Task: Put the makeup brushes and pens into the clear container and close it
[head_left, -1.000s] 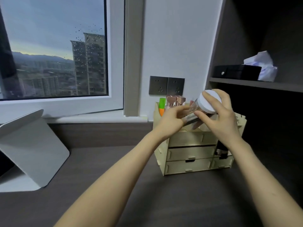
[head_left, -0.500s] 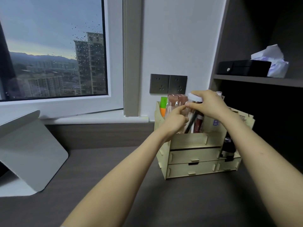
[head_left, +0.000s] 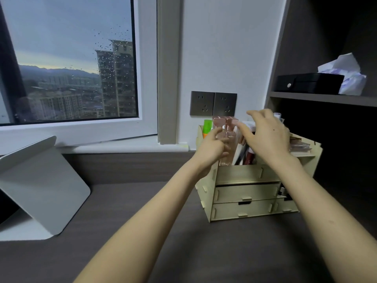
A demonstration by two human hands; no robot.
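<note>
On the dark desk (head_left: 142,201), a wooden organizer (head_left: 244,197) stands near the wall, two drawers shut. Right hand (head_left: 269,137) hovers above its top compartment, fingers spread, gripping nothing. Left hand (head_left: 212,148) sits beside it, fingers loosely curled; contact cannot be told. Clear container (head_left: 245,150) stands upright inside, partly hidden, white lid (head_left: 250,125) on

No text, label, brand or number can be read on anything in view.
</note>
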